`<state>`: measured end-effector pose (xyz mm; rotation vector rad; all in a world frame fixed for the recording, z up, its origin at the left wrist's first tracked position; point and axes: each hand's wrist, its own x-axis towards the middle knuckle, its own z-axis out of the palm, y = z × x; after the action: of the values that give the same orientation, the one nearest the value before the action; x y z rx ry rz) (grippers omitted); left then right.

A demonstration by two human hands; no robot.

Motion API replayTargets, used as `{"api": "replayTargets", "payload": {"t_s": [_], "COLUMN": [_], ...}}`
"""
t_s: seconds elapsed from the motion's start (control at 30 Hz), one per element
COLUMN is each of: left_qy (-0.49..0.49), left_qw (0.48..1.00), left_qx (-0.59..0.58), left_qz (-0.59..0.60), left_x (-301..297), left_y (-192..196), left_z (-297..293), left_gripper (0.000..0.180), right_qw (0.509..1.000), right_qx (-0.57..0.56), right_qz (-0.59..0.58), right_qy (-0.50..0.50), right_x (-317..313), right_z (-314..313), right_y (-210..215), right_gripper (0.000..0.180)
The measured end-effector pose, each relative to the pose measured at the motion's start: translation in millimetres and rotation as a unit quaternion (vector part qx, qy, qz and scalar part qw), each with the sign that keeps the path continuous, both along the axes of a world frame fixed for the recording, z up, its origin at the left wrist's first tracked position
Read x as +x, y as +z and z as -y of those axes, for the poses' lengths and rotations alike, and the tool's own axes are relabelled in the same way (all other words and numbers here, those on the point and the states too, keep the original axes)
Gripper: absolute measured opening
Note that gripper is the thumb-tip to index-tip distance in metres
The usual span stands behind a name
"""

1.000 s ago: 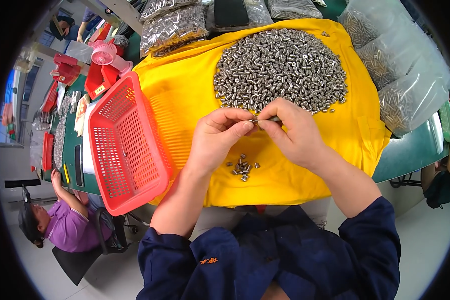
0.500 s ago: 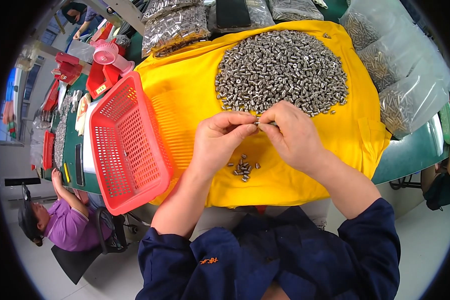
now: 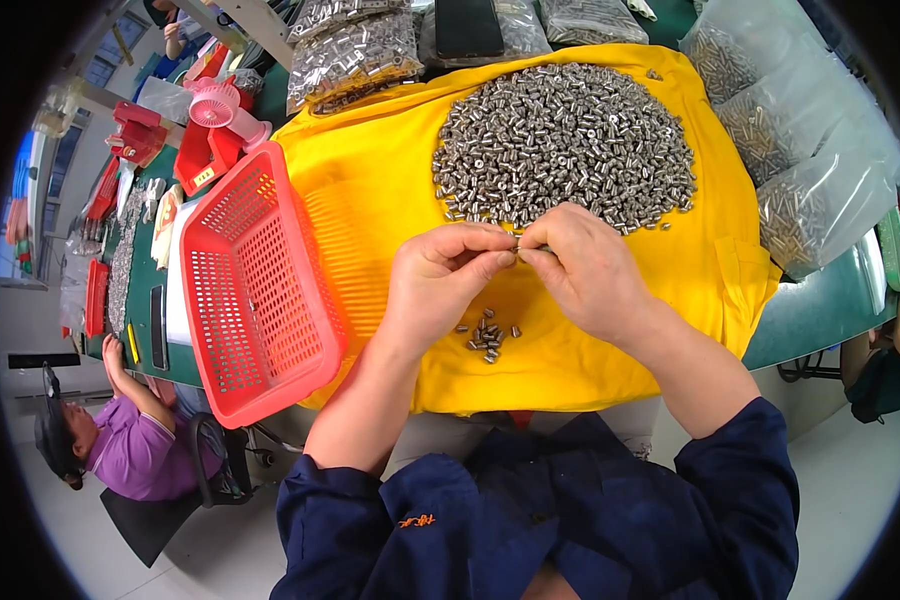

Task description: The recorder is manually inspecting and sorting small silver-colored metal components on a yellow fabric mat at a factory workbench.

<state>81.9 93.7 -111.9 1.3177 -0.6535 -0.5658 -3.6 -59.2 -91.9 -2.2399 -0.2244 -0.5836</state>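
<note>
left fingers (image 3: 477,236): pinched | right fingers (image 3: 549,229): pinched, tips just beside left's | forearms (image 3: 366,395): angled inward

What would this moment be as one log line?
left hand: at small metal piece; right hand: at same piece; metal pile: beyond hands; loose pieces: nearer person; red basket: left

No text is legible, even orange script (image 3: 417,521) on the jacket (image 3: 590,505).
</note>
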Motion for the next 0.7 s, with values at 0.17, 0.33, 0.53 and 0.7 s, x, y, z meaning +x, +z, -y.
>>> {"api": "replayTargets", "payload": {"t_s": [0.17, 0.33, 0.53, 0.7], "left_qy": [0.010, 0.021, 0.102, 0.029], "left_qw": [1.000, 0.999, 0.989, 0.875], "left_qx": [0.002, -0.018, 0.099, 0.241], "left_qz": [-0.012, -0.027, -0.027, 0.418], "left_x": [-1, -3, -2, -16], "left_y": [-2, -4, 8, 4], "left_z": [-1, -2, -12, -37], "left_gripper": [0.010, 0.011, 0.007, 0.016], "right_qw": [0.999, 0.999, 0.999, 0.993], "right_qx": [0.034, 0.029, 0.030, 0.091], "right_qz": [-0.034, -0.022, -0.004, 0.039], "right_qy": [-0.017, -0.019, -0.024, -0.069], "right_x": [-1, 0, -2, 0], "right_z": [-4, -6, -1, 11], "right_y": [2, 0, 3, 9], "right_gripper": [0.008, 0.008, 0.008, 0.006]}}
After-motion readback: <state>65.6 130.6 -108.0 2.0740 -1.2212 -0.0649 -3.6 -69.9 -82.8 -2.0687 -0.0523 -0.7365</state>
